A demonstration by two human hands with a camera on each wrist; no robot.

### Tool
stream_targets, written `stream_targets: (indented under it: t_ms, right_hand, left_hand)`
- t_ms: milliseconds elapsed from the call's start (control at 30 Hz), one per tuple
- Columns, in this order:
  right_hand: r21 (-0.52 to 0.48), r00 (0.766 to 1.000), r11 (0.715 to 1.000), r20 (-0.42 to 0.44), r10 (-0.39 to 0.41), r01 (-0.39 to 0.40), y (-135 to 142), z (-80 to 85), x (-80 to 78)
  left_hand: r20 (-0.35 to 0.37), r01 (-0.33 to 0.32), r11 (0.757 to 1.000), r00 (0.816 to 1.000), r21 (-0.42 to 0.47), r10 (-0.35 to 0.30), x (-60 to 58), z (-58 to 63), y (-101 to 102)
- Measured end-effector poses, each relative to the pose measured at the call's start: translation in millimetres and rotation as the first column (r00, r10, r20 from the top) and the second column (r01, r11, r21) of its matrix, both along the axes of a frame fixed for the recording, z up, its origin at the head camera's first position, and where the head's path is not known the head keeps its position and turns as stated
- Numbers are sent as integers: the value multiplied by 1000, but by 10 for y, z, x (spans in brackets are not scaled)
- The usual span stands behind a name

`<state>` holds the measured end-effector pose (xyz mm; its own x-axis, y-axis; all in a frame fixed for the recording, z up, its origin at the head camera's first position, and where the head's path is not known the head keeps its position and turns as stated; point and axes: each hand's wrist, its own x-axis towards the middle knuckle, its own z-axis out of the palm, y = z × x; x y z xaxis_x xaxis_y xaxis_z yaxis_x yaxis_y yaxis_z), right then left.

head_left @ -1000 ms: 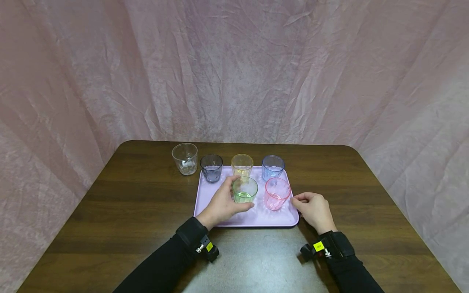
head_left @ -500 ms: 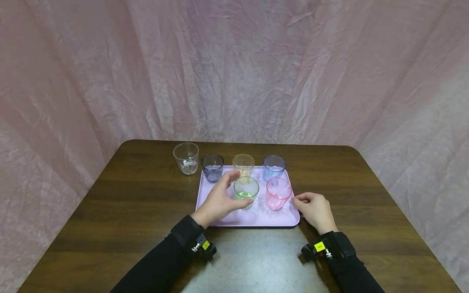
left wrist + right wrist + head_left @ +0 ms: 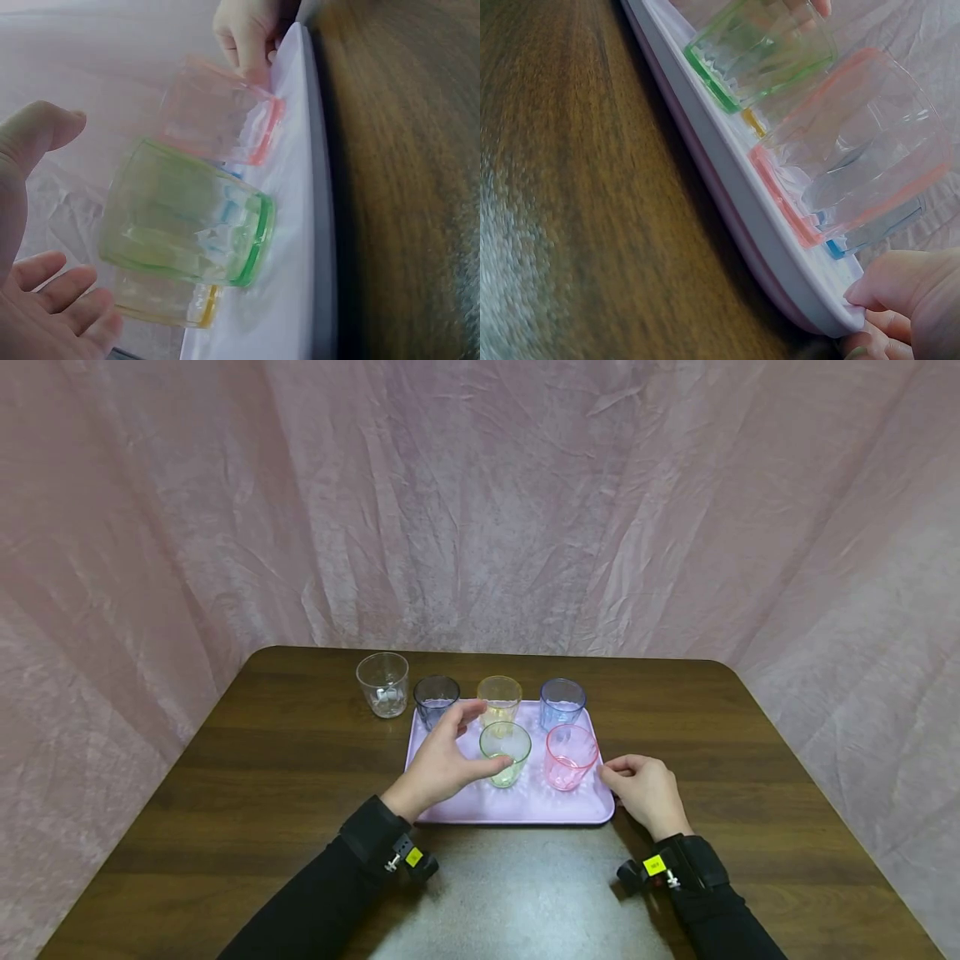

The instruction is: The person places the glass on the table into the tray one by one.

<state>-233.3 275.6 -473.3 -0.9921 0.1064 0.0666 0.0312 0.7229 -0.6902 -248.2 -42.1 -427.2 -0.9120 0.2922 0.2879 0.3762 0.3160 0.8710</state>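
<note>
My left hand (image 3: pixel 438 764) stands open beside a green glass (image 3: pixel 509 745). In the left wrist view its thumb and fingers (image 3: pixel 64 292) are spread, and a gap shows between them and the green glass (image 3: pixel 187 217). That glass stands upright on a lilac tray (image 3: pixel 517 812). To its right is a pink glass (image 3: pixel 570 764). My right hand (image 3: pixel 647 792) pinches the tray's right rim; the right wrist view shows the thumb (image 3: pixel 889 281) on top and fingers below the edge.
Along the tray's back stand a dark grey glass (image 3: pixel 435 700), a yellow glass (image 3: pixel 501 700) and a blue glass (image 3: pixel 562 703). A clear glass (image 3: pixel 383 685) stands on the wooden table (image 3: pixel 300 760), left of the tray. A pink curtain (image 3: pixel 480 510) hangs behind.
My left hand has let go of the green glass and drawn back a little to the left, its fingers spreading. The right hand has stayed at the tray's rim.
</note>
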Motion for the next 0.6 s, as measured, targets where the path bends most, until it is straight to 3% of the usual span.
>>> stream_targets:
  t_ms: [300, 600]
  right_hand:
    - [1, 1000, 1000, 8, -3, 3, 1, -3, -1]
    - [-4, 1000, 1000, 6, -3, 3, 5, -6, -1]
  left_hand:
    - [-28, 2, 999, 1000, 34, -1, -34, 46, -70]
    - [-46, -13, 997, 999, 74, 17, -32, 179, -182]
